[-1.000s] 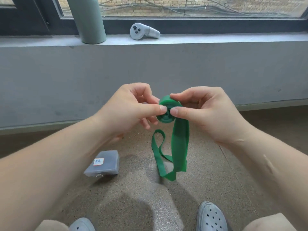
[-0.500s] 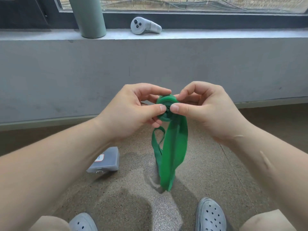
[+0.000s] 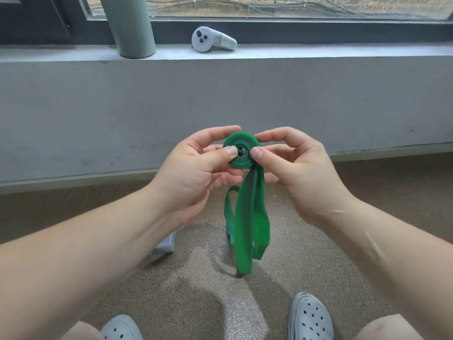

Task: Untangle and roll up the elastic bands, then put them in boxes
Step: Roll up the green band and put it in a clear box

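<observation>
A green elastic band (image 3: 247, 222) is partly wound into a flat coil (image 3: 241, 150) held in the air before me. My left hand (image 3: 196, 168) pinches the coil's left side between thumb and fingers. My right hand (image 3: 291, 168) pinches its right side the same way. The unrolled part of the band hangs in loops down toward the floor. A grey plastic box (image 3: 166, 244) lies on the floor at the left, mostly hidden behind my left forearm.
A grey wall and window ledge (image 3: 318, 51) run across ahead. On the ledge stand a green cylinder (image 3: 130, 25) and a white hand controller (image 3: 212, 40). My two grey shoes (image 3: 310, 317) are at the bottom on the speckled floor.
The coil has grown by more turns and the hanging tail is shorter. My left arm now covers most of the grey box.
</observation>
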Demonstrator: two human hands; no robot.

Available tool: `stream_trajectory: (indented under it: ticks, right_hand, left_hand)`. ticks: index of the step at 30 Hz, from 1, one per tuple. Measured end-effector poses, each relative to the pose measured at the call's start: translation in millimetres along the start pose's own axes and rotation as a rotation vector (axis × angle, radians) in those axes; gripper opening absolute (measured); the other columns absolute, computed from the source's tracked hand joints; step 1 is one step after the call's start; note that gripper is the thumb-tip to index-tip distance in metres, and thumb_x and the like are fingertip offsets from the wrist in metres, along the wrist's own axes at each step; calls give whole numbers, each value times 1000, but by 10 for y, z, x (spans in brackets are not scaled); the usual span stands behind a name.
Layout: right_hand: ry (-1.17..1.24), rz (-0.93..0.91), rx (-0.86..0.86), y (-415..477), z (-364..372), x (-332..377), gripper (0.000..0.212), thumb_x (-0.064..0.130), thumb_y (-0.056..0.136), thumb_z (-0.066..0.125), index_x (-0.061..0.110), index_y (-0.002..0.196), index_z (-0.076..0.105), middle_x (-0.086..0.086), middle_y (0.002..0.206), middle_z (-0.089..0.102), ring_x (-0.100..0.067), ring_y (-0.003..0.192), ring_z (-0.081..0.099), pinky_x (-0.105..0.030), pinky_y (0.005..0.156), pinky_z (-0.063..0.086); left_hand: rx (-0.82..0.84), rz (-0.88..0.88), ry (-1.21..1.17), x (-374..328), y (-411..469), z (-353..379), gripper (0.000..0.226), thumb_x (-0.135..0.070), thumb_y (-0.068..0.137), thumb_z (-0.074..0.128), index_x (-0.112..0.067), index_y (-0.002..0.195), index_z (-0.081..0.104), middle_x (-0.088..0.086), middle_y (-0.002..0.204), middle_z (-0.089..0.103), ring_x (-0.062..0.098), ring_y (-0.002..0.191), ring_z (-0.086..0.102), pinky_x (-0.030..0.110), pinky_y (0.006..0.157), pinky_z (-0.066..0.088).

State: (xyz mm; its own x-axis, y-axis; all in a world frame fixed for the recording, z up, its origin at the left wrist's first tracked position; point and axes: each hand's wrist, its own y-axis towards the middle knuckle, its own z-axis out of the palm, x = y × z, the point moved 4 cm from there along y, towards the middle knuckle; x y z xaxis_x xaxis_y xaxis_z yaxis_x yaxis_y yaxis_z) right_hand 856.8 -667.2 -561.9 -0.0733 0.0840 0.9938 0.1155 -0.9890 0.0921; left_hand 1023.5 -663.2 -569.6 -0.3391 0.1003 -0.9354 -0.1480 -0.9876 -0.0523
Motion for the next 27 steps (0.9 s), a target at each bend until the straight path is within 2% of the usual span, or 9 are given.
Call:
stream_trajectory:
  ticks: [4,7,10,15,19,21,23,25,27]
  right_hand:
    - [39,-19,-14,-15,34,-9,18,1,85,74,4,101,68,-21,96,76,-32,84,73,-49,79,61]
    - [-6,-57,-28,-4,37,-3,18,-1,84,75,6,100,70,-19,94,77,-23,81,73,-34,69,61]
    - [-125,-98,-13,31,-10,9,17,-3,83,77,6,97,73,-15,91,78,-23,84,76,-31,74,60]
    - [-302,-38,166,87,-120,53,20,-4,80,78,3,99,76,-11,93,79,-24,90,76,-33,85,61]
    - [-365,42,315,72,-115,18,20,-2,79,81,2,98,75,-18,94,77,-34,93,75,-45,90,59]
    - [-401,71,352,59,-94,-39,21,6,77,84,5,95,72,-24,90,74,-33,83,72,-51,85,57]
    - [-416,96,323,49,-99,-103,24,5,77,85,6,90,64,-22,78,68,-25,70,62,-46,71,53]
    - [-423,104,283,27,-91,-173,24,3,77,84,6,84,61,-22,72,62,-24,68,59,-45,68,51]
    - [-419,121,240,-1,-63,-255,24,4,76,85,6,77,62,-31,74,64,-27,69,63,-54,71,56]
  left_hand:
    - [-31,11,-67,12,-28,40,26,2,96,56,-12,116,66,10,87,70,15,60,65,23,58,58]
    - [-44,2,-126,53,-54,63,24,2,96,56,-13,113,64,7,87,72,16,65,67,26,62,60]
    - [-5,-62,-84,101,-54,53,22,4,96,54,-14,105,60,11,93,71,24,72,69,29,62,61]
    - [147,-141,310,1,24,-59,23,10,88,62,-11,95,53,15,88,69,33,61,68,30,45,53]
    - [243,-77,547,-49,26,-105,29,3,83,75,-9,108,64,14,98,73,35,65,69,36,53,56]
    - [266,-83,562,-6,8,-99,35,5,84,73,-14,113,70,16,103,72,36,70,71,38,59,60]
    - [272,-97,564,60,-5,-108,34,6,86,71,-14,113,73,12,102,75,34,77,72,37,65,63]
    - [259,-123,560,135,-12,-139,33,7,87,69,-12,114,73,8,102,77,34,84,74,37,68,63]
    - [227,-157,535,205,-13,-186,32,8,87,68,-12,112,73,10,100,78,33,85,74,37,68,63]
